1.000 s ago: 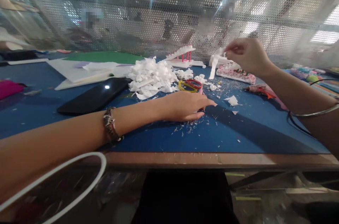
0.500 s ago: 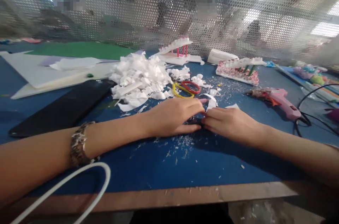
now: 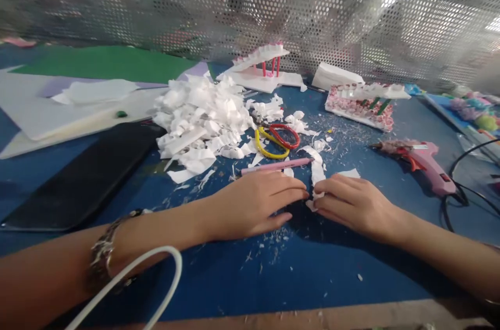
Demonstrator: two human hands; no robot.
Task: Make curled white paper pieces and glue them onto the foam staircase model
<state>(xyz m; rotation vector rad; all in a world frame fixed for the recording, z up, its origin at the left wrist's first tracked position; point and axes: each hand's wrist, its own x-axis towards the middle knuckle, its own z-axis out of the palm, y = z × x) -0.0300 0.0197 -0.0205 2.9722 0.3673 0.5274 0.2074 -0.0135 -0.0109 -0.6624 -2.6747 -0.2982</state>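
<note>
My left hand (image 3: 260, 204) lies low over the table. Its fingers stretch out with the thumb apart and nothing visible between them; the fingertips come close to a narrow white paper strip (image 3: 317, 163). Fingers curled, my right hand (image 3: 357, 207) grips the lower end of that strip from the other side, partly hiding it. A pink pen (image 3: 273, 166) lies just beyond my left hand. Behind the pen are scissors with a red and a yellow handle loop (image 3: 269, 150), their blades covered by paper scraps.
Left of the scissors rises a heap of torn white paper (image 3: 207, 116). A black phone-like slab (image 3: 86, 174) lies further left. Two small stair models (image 3: 261, 67) stand at the back. A pink glue gun (image 3: 427, 161) with a black cable lies right. A white cable (image 3: 177, 267) loops in front.
My hands, which met at the fingertips, have drawn slightly apart, uncovering the pen and more of the paper strip. The view has tilted down a little.
</note>
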